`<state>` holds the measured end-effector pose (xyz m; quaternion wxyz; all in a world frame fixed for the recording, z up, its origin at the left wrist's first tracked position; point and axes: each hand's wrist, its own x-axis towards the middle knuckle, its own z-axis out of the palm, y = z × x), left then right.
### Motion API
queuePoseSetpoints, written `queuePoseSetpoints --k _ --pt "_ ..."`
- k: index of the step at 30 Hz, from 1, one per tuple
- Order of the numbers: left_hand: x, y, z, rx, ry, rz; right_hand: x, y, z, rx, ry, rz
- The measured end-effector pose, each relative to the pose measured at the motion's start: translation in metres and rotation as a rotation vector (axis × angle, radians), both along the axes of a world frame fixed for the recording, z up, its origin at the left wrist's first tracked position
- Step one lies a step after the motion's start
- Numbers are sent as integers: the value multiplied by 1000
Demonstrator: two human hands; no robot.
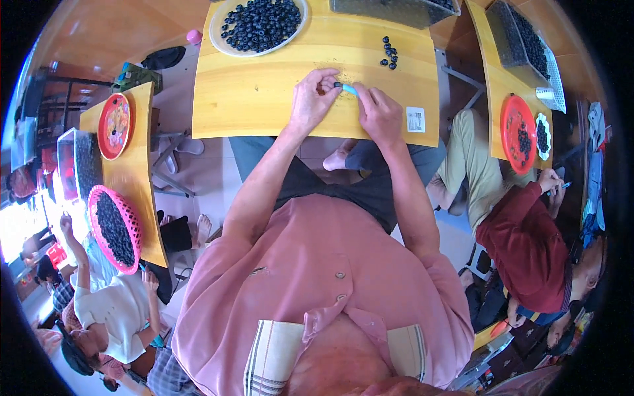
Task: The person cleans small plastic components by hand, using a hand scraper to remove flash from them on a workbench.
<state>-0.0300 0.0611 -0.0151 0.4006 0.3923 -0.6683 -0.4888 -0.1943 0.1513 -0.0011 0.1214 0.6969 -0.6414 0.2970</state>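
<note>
Over the wooden table [264,109], my left hand [314,99] pinches a small dark round bead-like piece [337,84] between thumb and fingers. My right hand [381,112] grips a light blue pen-like tool [349,89], its end meeting the dark piece; the tip itself is too small to make out. Brownish crumbs lie on the tabletop around my hands. Several loose dark round pieces [389,53] sit beyond my right hand. A white plate [215,36] heaped with the same pieces stands at the far left of the table.
A clear bin [376,13] is at the table's far edge. A white label card [415,119] lies near the right front corner. Side tables hold a pink basket [137,231] and a red plate [505,132] of dark pieces. Other people sit left and right.
</note>
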Motion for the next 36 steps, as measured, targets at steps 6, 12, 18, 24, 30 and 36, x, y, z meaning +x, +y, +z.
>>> queuePoseSetpoints --k 6,12,18,24,30,36 --pt "-1 1 5 35 -52 -31 -1 1 -2 33 14 27" --pt "-1 1 0 60 48 -6 0 1 -2 43 39 13" --pt "2 0 5 83 -45 -17 -7 -5 -9 127 11 -130" --pt "4 2 2 61 7 72 -6 -7 -6 116 8 -102" --pt "17 -20 10 -183 -12 172 -7 -4 -10 74 -37 -123" --pt "35 -97 75 -629 -146 378 -7 -1 -7 6 -94 -119"
